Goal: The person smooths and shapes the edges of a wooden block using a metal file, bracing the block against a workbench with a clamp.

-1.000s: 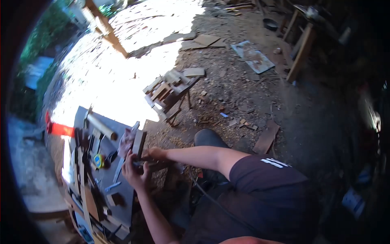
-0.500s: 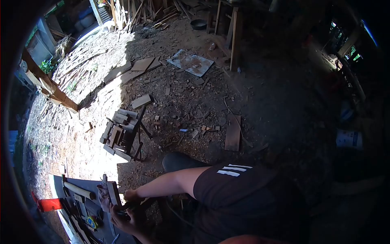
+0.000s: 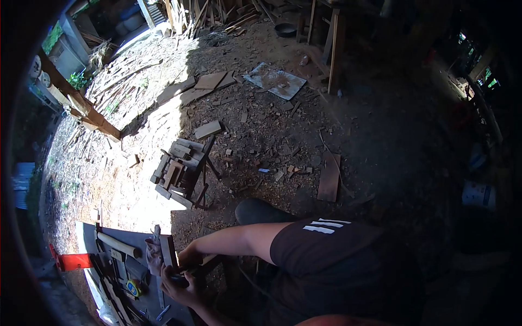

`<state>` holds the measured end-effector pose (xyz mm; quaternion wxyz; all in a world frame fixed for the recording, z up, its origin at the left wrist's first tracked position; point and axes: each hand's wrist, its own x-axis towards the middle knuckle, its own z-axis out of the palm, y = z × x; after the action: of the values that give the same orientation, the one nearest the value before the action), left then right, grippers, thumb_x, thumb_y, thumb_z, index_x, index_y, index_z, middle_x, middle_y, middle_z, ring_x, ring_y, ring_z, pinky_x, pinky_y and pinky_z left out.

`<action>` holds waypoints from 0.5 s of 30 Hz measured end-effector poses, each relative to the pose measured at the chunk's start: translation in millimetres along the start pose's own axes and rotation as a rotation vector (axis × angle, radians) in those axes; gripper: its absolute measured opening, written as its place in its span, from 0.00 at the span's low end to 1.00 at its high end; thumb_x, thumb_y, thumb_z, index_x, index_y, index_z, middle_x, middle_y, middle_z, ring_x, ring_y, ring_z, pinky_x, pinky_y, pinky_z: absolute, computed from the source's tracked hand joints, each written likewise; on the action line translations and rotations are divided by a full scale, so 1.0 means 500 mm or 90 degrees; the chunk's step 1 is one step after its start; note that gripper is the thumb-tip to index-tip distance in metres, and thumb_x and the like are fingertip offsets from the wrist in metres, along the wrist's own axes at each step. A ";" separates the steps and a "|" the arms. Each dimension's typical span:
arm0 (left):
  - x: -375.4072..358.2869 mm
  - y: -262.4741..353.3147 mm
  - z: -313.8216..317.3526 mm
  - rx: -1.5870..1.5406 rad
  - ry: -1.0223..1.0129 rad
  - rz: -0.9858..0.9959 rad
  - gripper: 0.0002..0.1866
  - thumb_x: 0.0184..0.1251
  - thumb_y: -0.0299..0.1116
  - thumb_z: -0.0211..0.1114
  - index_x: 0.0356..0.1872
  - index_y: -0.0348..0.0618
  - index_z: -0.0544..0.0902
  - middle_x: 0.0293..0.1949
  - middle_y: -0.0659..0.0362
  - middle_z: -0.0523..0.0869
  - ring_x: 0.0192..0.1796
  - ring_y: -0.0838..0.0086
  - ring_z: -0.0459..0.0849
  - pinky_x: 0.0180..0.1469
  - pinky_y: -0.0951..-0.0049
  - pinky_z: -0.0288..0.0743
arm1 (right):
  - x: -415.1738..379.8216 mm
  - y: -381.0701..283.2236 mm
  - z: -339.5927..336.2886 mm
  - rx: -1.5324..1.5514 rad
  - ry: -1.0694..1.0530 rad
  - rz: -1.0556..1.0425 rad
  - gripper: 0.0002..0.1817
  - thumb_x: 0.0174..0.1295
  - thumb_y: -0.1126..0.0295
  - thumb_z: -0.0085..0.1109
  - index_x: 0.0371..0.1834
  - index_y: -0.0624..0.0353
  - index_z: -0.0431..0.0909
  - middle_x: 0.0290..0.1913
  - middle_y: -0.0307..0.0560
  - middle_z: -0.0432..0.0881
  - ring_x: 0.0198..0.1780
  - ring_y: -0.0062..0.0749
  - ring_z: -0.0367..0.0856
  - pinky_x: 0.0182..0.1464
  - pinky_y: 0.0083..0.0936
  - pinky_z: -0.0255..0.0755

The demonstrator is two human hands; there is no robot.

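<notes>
My right hand (image 3: 188,256) reaches from a dark sleeve (image 3: 293,242) to the near edge of a dark work table (image 3: 89,231). Its fingers look closed, but what they grip is in shadow. Just below it, my left hand (image 3: 182,289) has its thumb and fingers curled around a small dark object (image 3: 179,279) whose kind I cannot make out. Beside both hands, a wooden block (image 3: 168,251) lies at the table edge, with a crumpled cloth (image 3: 154,256) against it.
On the table are a pale wooden handle (image 3: 117,244), a tape measure (image 3: 133,288) and a red-handled tool (image 3: 73,262). A small wooden stand with blocks (image 3: 176,171) stands beyond. Wood scraps, a board (image 3: 329,176) and a stained sheet (image 3: 276,80) lie on the ground.
The whole view has shifted, so the scene sits further right. Both hands stay together at the table edge, with little visible change in their grip.
</notes>
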<state>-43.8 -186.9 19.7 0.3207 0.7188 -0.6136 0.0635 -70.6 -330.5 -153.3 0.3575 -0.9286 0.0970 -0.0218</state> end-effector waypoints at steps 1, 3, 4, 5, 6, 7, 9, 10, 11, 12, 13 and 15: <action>0.004 0.013 -0.006 0.003 -0.005 -0.011 0.31 0.54 0.47 0.66 0.58 0.38 0.80 0.57 0.49 0.85 0.58 0.50 0.80 0.63 0.53 0.71 | -0.001 0.008 0.011 0.049 0.009 0.040 0.16 0.65 0.60 0.60 0.46 0.60 0.84 0.41 0.60 0.87 0.38 0.46 0.90 0.40 0.35 0.84; 0.006 0.020 -0.009 0.004 -0.003 -0.013 0.31 0.55 0.47 0.66 0.58 0.38 0.80 0.57 0.49 0.84 0.59 0.50 0.79 0.64 0.52 0.70 | -0.041 -0.011 -0.016 0.193 0.016 0.134 0.16 0.64 0.60 0.61 0.46 0.61 0.84 0.41 0.60 0.87 0.38 0.47 0.90 0.41 0.35 0.83; 0.000 0.003 -0.002 0.007 0.000 -0.002 0.31 0.56 0.47 0.66 0.58 0.38 0.80 0.57 0.49 0.84 0.59 0.50 0.80 0.64 0.52 0.69 | -0.060 -0.013 -0.020 0.276 0.022 0.189 0.16 0.64 0.60 0.61 0.46 0.61 0.84 0.41 0.61 0.87 0.39 0.48 0.89 0.42 0.36 0.83; -0.009 -0.021 0.005 0.023 0.005 0.026 0.30 0.57 0.47 0.66 0.58 0.38 0.80 0.57 0.49 0.84 0.59 0.50 0.80 0.64 0.52 0.69 | -0.087 -0.020 -0.036 0.350 0.031 0.239 0.16 0.63 0.60 0.61 0.47 0.61 0.84 0.41 0.61 0.87 0.39 0.49 0.89 0.42 0.36 0.83; 0.002 -0.021 0.004 0.039 0.008 0.057 0.30 0.59 0.47 0.65 0.58 0.38 0.80 0.57 0.49 0.84 0.58 0.50 0.81 0.64 0.52 0.69 | -0.116 -0.027 -0.057 0.407 0.042 0.283 0.16 0.63 0.61 0.62 0.47 0.61 0.83 0.42 0.61 0.87 0.39 0.49 0.89 0.43 0.36 0.83; -0.003 -0.019 0.004 0.044 0.019 0.074 0.29 0.62 0.48 0.65 0.59 0.38 0.79 0.57 0.49 0.85 0.59 0.51 0.81 0.64 0.53 0.69 | -0.139 -0.034 -0.078 0.451 0.049 0.320 0.16 0.62 0.61 0.62 0.47 0.61 0.83 0.42 0.61 0.87 0.39 0.50 0.89 0.44 0.36 0.83; 0.000 -0.034 0.000 0.058 0.011 0.075 0.29 0.64 0.49 0.65 0.59 0.38 0.80 0.57 0.49 0.85 0.59 0.51 0.81 0.64 0.53 0.69 | -0.179 -0.048 -0.125 0.455 0.046 0.360 0.17 0.62 0.61 0.63 0.47 0.61 0.83 0.42 0.62 0.86 0.40 0.51 0.89 0.45 0.37 0.83; -0.004 -0.038 0.011 0.057 0.008 0.070 0.29 0.64 0.49 0.65 0.59 0.38 0.80 0.57 0.49 0.85 0.59 0.51 0.81 0.64 0.53 0.69 | -0.202 -0.051 -0.150 0.421 0.032 0.371 0.17 0.61 0.61 0.63 0.47 0.62 0.83 0.42 0.62 0.86 0.40 0.52 0.89 0.45 0.37 0.83; -0.007 -0.038 0.009 0.076 0.003 0.066 0.29 0.67 0.50 0.64 0.61 0.38 0.78 0.55 0.50 0.85 0.59 0.51 0.81 0.64 0.52 0.70 | -0.210 -0.049 -0.168 0.347 -0.008 0.342 0.16 0.68 0.61 0.56 0.49 0.62 0.83 0.44 0.63 0.86 0.45 0.52 0.88 0.49 0.42 0.81; -0.010 -0.022 0.009 0.089 0.078 0.088 0.30 0.67 0.50 0.66 0.62 0.38 0.78 0.56 0.48 0.84 0.59 0.50 0.81 0.63 0.53 0.70 | -0.216 -0.044 -0.182 0.257 0.022 0.291 0.17 0.67 0.61 0.56 0.48 0.63 0.83 0.44 0.62 0.86 0.43 0.50 0.89 0.46 0.42 0.81; -0.015 -0.005 0.008 0.106 0.154 0.110 0.30 0.67 0.49 0.68 0.63 0.38 0.77 0.58 0.46 0.82 0.59 0.49 0.80 0.63 0.53 0.71 | -0.218 -0.040 -0.195 0.167 0.050 0.237 0.17 0.66 0.60 0.57 0.46 0.63 0.84 0.44 0.61 0.87 0.41 0.48 0.89 0.42 0.42 0.82; -0.061 -0.026 0.021 0.181 0.345 0.119 0.34 0.69 0.50 0.70 0.65 0.34 0.75 0.62 0.41 0.77 0.64 0.48 0.77 0.66 0.54 0.70 | -0.296 -0.130 -0.280 0.046 0.172 0.135 0.16 0.65 0.61 0.57 0.45 0.62 0.84 0.47 0.58 0.87 0.47 0.49 0.88 0.49 0.47 0.79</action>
<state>-42.4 -166.4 -8.4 0.3618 0.6539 -0.5540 0.3669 -220.4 -347.0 -1.5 0.3745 -0.8883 0.2409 -0.1121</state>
